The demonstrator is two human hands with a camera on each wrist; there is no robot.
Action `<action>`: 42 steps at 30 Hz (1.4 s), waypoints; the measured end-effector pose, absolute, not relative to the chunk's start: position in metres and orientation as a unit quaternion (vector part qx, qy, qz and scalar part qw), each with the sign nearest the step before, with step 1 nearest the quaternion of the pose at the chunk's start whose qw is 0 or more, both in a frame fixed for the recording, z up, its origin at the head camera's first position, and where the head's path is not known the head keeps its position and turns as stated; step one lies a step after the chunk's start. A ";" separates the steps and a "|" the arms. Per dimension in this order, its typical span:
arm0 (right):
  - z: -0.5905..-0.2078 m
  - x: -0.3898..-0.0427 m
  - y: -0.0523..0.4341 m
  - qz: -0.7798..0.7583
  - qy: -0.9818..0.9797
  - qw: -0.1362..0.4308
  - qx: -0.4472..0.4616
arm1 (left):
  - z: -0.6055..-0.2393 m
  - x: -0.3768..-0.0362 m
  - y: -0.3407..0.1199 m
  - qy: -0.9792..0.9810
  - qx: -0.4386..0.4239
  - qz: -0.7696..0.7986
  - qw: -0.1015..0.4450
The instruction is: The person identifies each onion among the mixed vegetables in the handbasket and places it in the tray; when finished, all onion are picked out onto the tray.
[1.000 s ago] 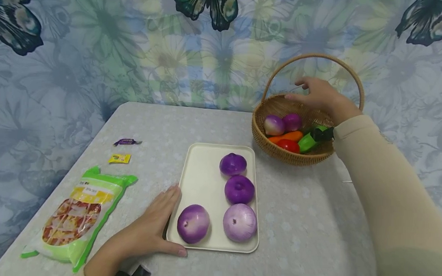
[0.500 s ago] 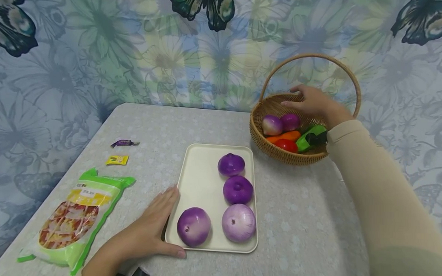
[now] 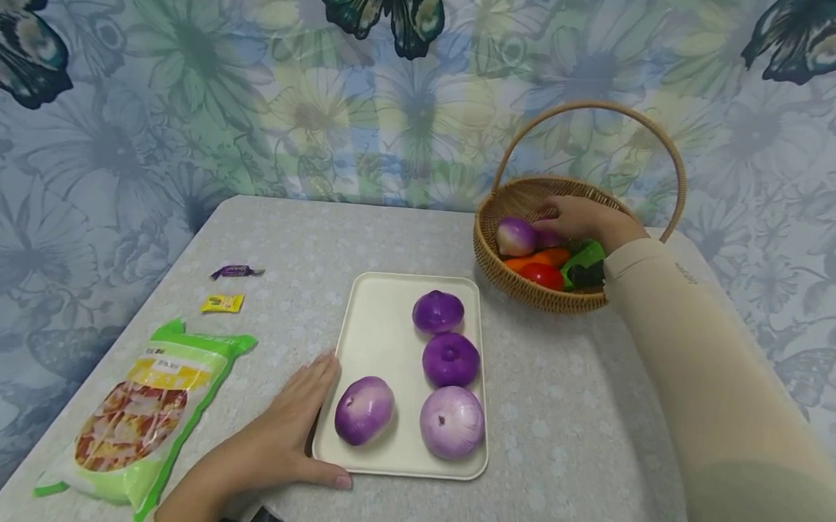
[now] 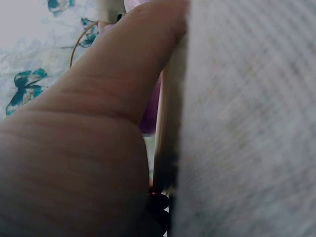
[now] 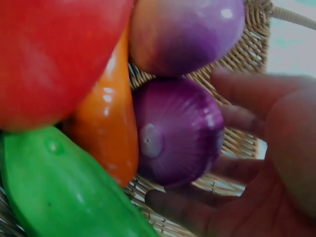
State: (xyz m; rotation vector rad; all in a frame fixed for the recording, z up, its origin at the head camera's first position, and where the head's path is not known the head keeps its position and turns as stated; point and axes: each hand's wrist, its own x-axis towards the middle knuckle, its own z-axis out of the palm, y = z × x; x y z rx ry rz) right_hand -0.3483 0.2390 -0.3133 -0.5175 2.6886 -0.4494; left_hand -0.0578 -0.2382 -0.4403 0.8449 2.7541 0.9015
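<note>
Overhead, the right hand (image 3: 580, 218) reaches into the basket (image 3: 491, 248), over a purple onion (image 3: 547, 236); the left hand (image 3: 284, 429) lies flat against the tray (image 3: 380, 344). Up close, the right hand's fingers (image 5: 232, 118) curl loosely around the onion (image 5: 177, 131), which lies just left of the palm.

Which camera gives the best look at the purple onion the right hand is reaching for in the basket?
The right wrist view: the purple onion fills the frame, fingers curling around it. In the head view the right hand mostly hides it; the left wrist view doesn't show it.
</note>
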 end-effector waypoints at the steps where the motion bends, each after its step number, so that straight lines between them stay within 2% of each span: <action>1: -0.313 -0.347 0.238 -0.157 0.953 0.184 -0.184 | -0.440 -0.058 -0.238 0.911 0.280 0.298 0.060; 13: -0.312 -0.342 0.237 -0.122 0.959 0.164 -0.198 | -0.436 -0.056 -0.238 0.907 0.282 0.306 0.060; 21: -0.277 -0.331 0.223 -0.136 0.952 0.090 -0.259 | -0.437 -0.056 -0.237 0.908 0.282 0.305 0.059; 24: -0.263 -0.318 0.211 -0.153 0.943 0.066 -0.287 | -0.437 -0.056 -0.237 0.908 0.280 0.305 0.062; 32: -0.246 -0.271 0.159 -0.205 0.907 0.049 -0.365 | -0.437 -0.057 -0.238 0.909 0.286 0.298 0.057; 35: -0.250 -0.254 0.130 -0.220 0.876 0.045 -0.426 | -0.437 -0.057 -0.238 0.910 0.282 0.297 0.058; 42: -0.287 -0.227 0.072 -0.220 0.813 0.078 -0.533 | -0.437 -0.056 -0.238 0.910 0.280 0.300 0.059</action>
